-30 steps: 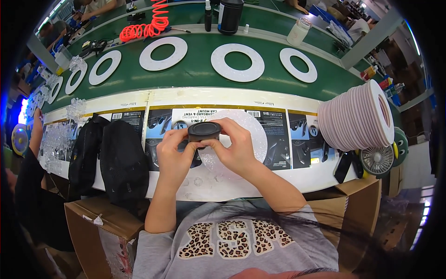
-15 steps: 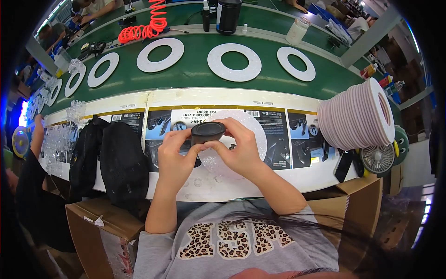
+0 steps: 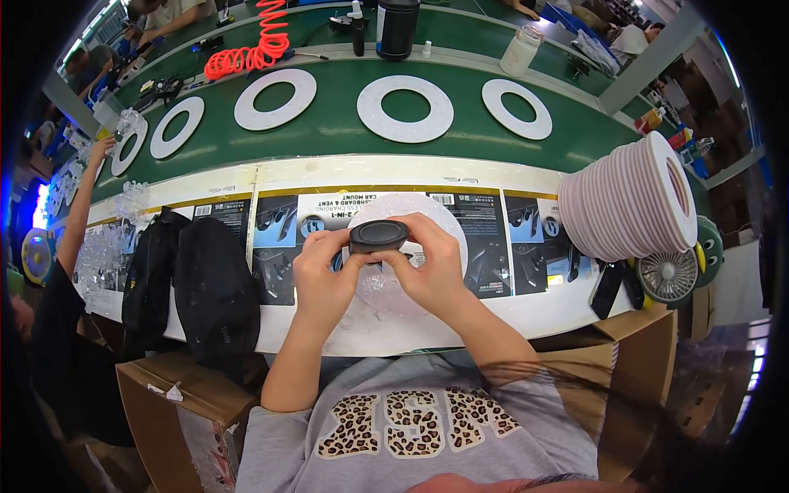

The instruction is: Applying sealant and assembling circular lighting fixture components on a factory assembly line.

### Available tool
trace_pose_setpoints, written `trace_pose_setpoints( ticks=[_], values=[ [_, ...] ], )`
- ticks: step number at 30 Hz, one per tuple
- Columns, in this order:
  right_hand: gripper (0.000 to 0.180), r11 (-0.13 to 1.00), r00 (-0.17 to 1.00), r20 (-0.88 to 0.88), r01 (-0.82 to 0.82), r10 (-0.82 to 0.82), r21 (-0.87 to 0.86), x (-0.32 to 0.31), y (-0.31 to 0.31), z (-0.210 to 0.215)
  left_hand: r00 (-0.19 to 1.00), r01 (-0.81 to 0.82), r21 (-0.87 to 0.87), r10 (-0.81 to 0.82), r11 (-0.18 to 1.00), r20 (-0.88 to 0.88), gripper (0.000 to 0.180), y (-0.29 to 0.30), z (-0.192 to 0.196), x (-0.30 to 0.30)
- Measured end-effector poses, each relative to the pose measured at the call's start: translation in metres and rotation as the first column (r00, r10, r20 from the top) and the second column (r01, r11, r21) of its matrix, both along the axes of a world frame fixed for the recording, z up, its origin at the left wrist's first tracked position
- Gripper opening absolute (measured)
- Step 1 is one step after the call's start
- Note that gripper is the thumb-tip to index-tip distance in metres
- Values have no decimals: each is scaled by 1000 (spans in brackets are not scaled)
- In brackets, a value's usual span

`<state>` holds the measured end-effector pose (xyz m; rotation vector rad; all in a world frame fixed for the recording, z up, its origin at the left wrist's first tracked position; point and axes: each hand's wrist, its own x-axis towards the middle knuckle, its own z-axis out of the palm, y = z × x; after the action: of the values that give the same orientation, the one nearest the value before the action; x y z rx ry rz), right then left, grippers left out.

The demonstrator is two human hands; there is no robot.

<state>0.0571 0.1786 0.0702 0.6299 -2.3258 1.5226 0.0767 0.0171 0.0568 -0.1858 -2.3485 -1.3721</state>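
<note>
I hold a flat black oval device (image 3: 378, 236) up over the workbench with both hands. My left hand (image 3: 322, 275) grips its left end with thumb and fingers. My right hand (image 3: 427, 263) pinches its right end from the other side. Below the device a white foam ring (image 3: 415, 209) lies on the bench, mostly covered by my hands. Clear plastic film (image 3: 374, 287) shows between my palms.
A stack of pinkish-white rings (image 3: 633, 201) leans at the right, beside a small fan (image 3: 667, 275). Black bags (image 3: 214, 287) lie at the left. White rings (image 3: 404, 107) ride the green conveyor (image 3: 329, 131) behind. Cardboard boxes (image 3: 177, 407) sit below. Another person's arm (image 3: 78, 205) reaches in at the left.
The black device stays held between both hands, with only slight shifts of my fingers. The rings on the green belt have drifted a little to the left.
</note>
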Motion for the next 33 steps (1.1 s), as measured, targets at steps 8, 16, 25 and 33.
trace_pose_setpoints(
  ticks=[8,16,25,33],
  values=[
    [29,1000,1000,-4,-5,5,-20,-1,-3,-4,1000,-14,11,14,1000,3,24,-1,-2,1],
    [30,1000,1000,20,-2,3,-19,0,-1,-1,999,-14,8,13,1000,32,26,0,1,2],
    [32,999,999,35,-33,32,0,15,12,17,995,94,-76,-95,993,-4,33,0,21,15],
    [28,1000,1000,-7,-3,3,13,27,22,10,991,132,-24,-132,991,0,29,12,16,21]
  ],
)
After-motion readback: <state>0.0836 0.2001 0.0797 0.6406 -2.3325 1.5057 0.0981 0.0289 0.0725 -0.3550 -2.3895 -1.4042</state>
